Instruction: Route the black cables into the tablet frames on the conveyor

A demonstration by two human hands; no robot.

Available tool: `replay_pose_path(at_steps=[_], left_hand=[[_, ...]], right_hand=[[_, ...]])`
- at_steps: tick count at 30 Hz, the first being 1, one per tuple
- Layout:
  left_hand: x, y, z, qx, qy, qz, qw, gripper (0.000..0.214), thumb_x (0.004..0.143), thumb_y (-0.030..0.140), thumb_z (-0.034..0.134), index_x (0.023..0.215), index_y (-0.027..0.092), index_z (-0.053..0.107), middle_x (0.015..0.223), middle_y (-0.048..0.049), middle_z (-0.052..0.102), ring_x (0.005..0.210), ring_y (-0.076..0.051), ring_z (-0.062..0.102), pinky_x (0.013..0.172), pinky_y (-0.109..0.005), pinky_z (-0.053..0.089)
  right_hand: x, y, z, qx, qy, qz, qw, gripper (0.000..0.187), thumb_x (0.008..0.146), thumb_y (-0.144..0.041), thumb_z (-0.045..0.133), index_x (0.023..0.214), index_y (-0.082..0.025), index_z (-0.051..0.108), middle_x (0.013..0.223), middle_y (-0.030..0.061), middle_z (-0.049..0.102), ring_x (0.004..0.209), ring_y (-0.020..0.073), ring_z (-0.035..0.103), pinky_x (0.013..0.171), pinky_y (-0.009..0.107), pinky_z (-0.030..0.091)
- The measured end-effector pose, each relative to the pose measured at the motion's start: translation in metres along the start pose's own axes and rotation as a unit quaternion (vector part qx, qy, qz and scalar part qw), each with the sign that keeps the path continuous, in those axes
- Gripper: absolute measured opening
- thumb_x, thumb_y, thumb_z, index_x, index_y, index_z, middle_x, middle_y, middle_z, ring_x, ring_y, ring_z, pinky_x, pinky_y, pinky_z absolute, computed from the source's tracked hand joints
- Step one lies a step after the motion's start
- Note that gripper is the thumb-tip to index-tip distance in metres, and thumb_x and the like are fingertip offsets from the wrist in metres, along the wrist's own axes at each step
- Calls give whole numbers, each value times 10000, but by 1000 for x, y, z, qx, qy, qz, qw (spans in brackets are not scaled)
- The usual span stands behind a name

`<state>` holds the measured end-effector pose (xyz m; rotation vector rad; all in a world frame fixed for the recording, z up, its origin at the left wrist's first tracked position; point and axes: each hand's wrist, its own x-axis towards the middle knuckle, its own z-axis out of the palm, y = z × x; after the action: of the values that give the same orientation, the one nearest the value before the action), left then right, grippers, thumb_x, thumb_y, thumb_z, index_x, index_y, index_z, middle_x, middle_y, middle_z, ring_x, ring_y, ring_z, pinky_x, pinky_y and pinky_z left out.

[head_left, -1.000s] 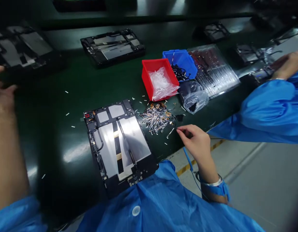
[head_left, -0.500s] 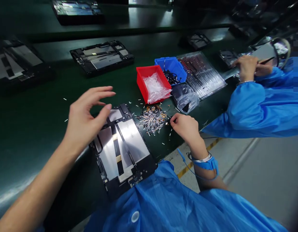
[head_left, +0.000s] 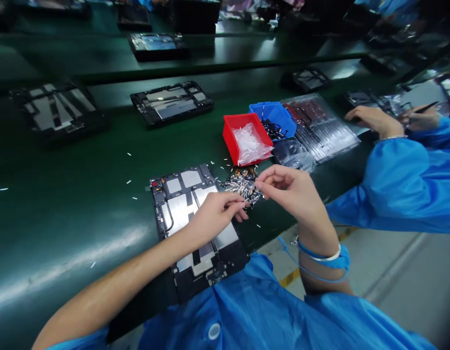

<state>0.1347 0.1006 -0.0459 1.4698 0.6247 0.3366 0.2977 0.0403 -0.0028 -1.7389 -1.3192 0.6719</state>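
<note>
An opened tablet [head_left: 227, 237] lies in front of me at the table's edge, its silver battery plates and black cables exposed. My left hand [head_left: 220, 214] reaches across it, thumb and fingertips pinched together beside a pile of small metallic-and-black parts [head_left: 243, 187]. What those fingertips hold, if anything, is too small to make out. Over the right side of the pile is my right hand [head_left: 288, 189], its thumb and forefinger also closed in a pinch. Anything between them is too small to name. A blue strap [head_left: 336, 262] circles my right wrist.
Behind the pile stand a red bin [head_left: 232, 141] with clear plastic bags and a blue bin [head_left: 288, 127] with black parts. Beside them lies a clear tray [head_left: 323, 129] of strips. More opened tablets [head_left: 173, 103] rest farther back. A co-worker's hand [head_left: 380, 121] is at right.
My left hand has swung right, from above the tablet's far left edge to the pile, and its fingers have closed. The right hand has stayed by the pile. The view has shifted.
</note>
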Motion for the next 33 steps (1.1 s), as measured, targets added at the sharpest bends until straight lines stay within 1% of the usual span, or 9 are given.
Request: replay_pose_path(at_steps=[4,8,11,15,18,20,23,28,33], left_hand=[[4,3,-12,-116,62,-43,990,166,872,209,509,842,116,642,701,-76,711,556,-132,639,424,-180,404],[3,9,-22,-89,90,13,992,202,866,221,513,829,120,684,688,-63,694,596,-139,643,442,-182,415],[1,14,-28,-7,103,52,993,195,854,181,515,861,149,706,716,-36,694,608,-124,627,466,-177,423],[4,16,-37,-23,84,7,996,205,850,146,490,945,136,672,729,-39,698,562,-120,624,439,-184,444],[10,12,-45,-97,108,-28,989,141,840,162,516,882,107,639,737,-73,707,542,-130,641,400,-185,441],[13,9,-50,-122,139,-33,982,126,834,201,556,833,99,629,761,-102,718,543,-132,651,389,-178,431],[15,6,-57,-130,163,-29,978,171,832,255,585,783,96,627,768,-123,723,532,-126,650,380,-167,410],[15,8,-59,-118,154,-27,981,136,819,200,579,765,101,655,618,-64,681,488,-120,626,382,-166,411],[10,14,-55,-77,166,-6,983,163,820,123,535,849,118,696,628,-21,672,459,-90,579,413,-167,440]], right_hand=[[4,-4,27,-98,140,-185,968,55,807,-203,632,775,-196,676,688,6,695,598,117,597,572,259,474],[4,-2,41,-188,124,-309,924,128,847,-184,596,826,-210,720,784,50,731,730,168,646,668,313,525],[7,-1,45,-214,121,-326,913,153,858,-176,570,847,-202,721,800,60,733,725,173,647,654,318,530],[27,5,38,-225,138,-349,899,153,845,-154,561,790,-197,696,746,41,722,694,158,640,642,295,520],[53,16,25,-275,210,-286,894,169,844,-184,548,767,-216,695,688,26,700,649,164,618,633,314,496],[67,22,20,-320,252,-228,884,186,840,-188,532,870,-216,713,779,53,720,721,202,631,648,349,487],[66,20,28,-292,221,-270,890,200,847,-195,550,970,-214,708,911,70,734,822,217,639,712,366,503],[44,4,58,-234,87,-388,887,196,885,-165,526,840,-202,714,824,48,736,741,165,620,651,301,517],[43,1,68,-277,88,-407,866,204,884,-167,519,817,-183,711,803,52,741,688,167,601,593,303,496]])
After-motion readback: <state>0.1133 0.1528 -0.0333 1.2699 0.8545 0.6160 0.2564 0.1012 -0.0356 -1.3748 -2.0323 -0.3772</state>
